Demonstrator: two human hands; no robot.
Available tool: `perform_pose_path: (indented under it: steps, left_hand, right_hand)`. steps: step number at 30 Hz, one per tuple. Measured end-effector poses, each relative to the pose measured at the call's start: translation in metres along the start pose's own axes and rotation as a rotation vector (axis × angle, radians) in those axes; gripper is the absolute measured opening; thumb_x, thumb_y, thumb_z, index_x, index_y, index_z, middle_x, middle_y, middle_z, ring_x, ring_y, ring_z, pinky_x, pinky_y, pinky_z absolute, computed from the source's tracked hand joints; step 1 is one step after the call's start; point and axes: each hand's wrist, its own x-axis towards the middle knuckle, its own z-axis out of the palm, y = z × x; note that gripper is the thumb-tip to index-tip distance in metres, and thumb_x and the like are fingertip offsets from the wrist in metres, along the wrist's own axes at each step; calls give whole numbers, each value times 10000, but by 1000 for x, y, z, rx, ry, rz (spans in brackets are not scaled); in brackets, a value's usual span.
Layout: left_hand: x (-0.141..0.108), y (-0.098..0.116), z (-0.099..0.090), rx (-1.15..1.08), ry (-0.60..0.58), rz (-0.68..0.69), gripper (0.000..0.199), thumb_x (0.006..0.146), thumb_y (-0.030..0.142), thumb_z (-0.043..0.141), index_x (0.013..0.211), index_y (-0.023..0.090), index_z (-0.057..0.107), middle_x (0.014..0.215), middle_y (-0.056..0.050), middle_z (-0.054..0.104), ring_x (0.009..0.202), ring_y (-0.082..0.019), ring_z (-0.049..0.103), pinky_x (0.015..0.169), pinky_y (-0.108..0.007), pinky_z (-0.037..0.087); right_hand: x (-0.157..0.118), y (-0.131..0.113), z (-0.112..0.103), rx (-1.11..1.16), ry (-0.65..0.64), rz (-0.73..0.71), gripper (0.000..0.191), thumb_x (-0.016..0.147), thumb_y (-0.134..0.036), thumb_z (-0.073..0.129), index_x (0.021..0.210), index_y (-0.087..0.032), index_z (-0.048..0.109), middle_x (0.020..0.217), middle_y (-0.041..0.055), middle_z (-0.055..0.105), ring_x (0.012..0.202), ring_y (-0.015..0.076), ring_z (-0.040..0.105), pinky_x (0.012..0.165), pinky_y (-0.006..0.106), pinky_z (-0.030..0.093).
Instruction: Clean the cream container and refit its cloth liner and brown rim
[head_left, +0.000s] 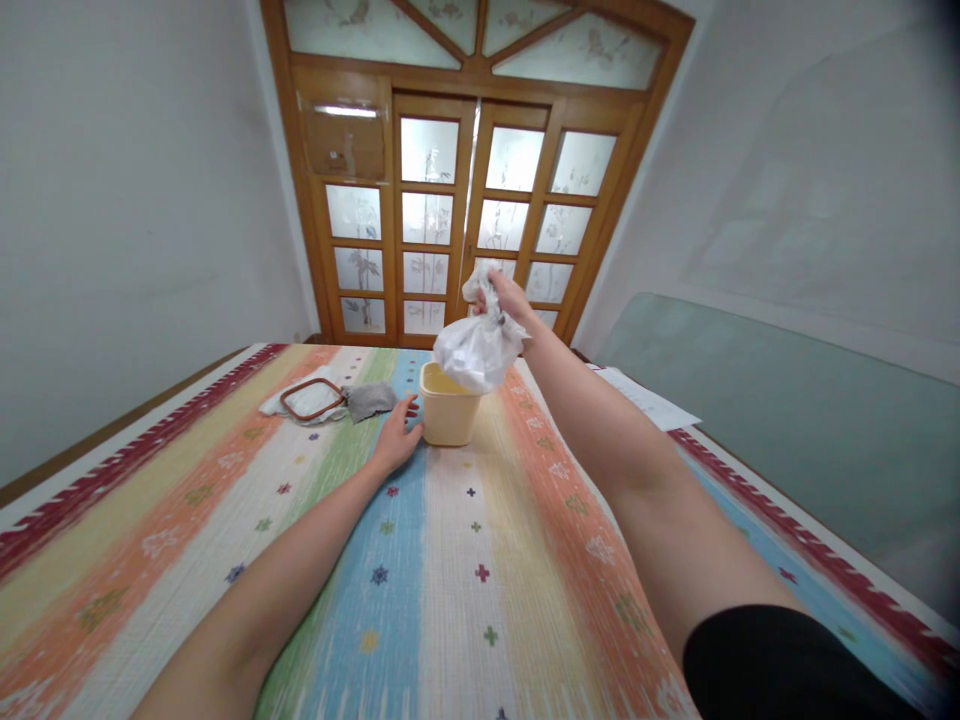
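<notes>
My right hand point(504, 294) is closed around the gathered neck of a white plastic bag point(480, 352). The bag hangs bulging over the right part of a small pale yellow bin point(448, 418) and hides some of its rim; I cannot make out what fills it. Beside the bin's left wall is my left hand point(401, 432), fingers apart and holding nothing. Its fingertips are close to the bin; whether they touch it I cannot tell.
A striped cloth point(382, 620) covers the table. Left of the bin lie a grey cloth point(370, 401) and a brown embroidery hoop point(313, 399) on white fabric. Paper sheets point(649, 400) lie at the right edge. Wooden glass-paned doors point(469, 215) stand beyond.
</notes>
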Motion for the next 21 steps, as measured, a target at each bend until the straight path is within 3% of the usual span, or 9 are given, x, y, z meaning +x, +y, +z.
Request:
perform_pose_path:
  steps: [2,4,8,11,14,17,19,21]
  left_hand:
    - [2,3,-3,-31,75,-10,602,892,219,597,1482,223,478,1308,-127,643,1118,-237,668,939,-412,565]
    - [4,7,-5,-56,142,-1,585,887,209,596,1464,233,500,1288,-119,646,1124,-240,665,945,-419,565]
    - [8,24,-14,-65,218,79,557,905,214,597,1454,251,510,1300,-113,627,1187,-249,630,1018,-449,543]
    - [12,50,-23,-44,246,154,561,929,262,602,1476,253,479,1376,-129,584,1263,-273,594,1028,-459,536]
    - [21,85,-27,13,219,281,645,929,372,640,1522,250,418,1488,-146,506,1383,-310,512,1114,-505,482]
    - [37,118,-24,120,151,387,865,886,498,717,1600,253,294,1614,-165,385,1519,-346,362,1248,-568,318]
    - [53,131,-22,195,115,399,1019,807,556,796,1619,249,262,1671,-186,296,1565,-387,274,1274,-600,244]
    - [70,134,-21,203,84,374,1125,739,572,848,1628,238,245,1661,-209,317,1553,-417,294,1263,-624,243]
  right_hand:
    - [-9,5,13,-237,-29,113,398,956,-582,605,843,-202,567,639,-31,547,593,138,571,638,315,546]
    - [-17,9,20,-450,-42,136,361,933,-546,646,872,-192,609,709,-6,616,672,156,595,723,328,545]
    - [-22,12,25,-728,-3,-17,288,952,-491,607,948,-206,643,901,42,696,891,218,635,919,390,522]
    - [-16,7,25,-858,60,-149,245,984,-452,555,963,-220,631,977,63,704,994,258,642,1001,437,488]
    - [-11,1,29,-854,107,-221,261,1013,-443,503,979,-215,625,994,64,694,1026,262,643,1027,444,476]
    - [-14,0,36,-717,56,-196,324,1018,-500,491,1000,-206,626,972,49,683,995,238,644,1003,423,501]
    - [-21,2,41,-583,-5,-120,375,1006,-552,501,1038,-201,628,972,48,687,971,225,647,959,407,527]
    - [-31,4,43,-478,-47,-55,434,988,-598,513,1116,-199,624,1014,56,702,969,219,656,917,391,549]
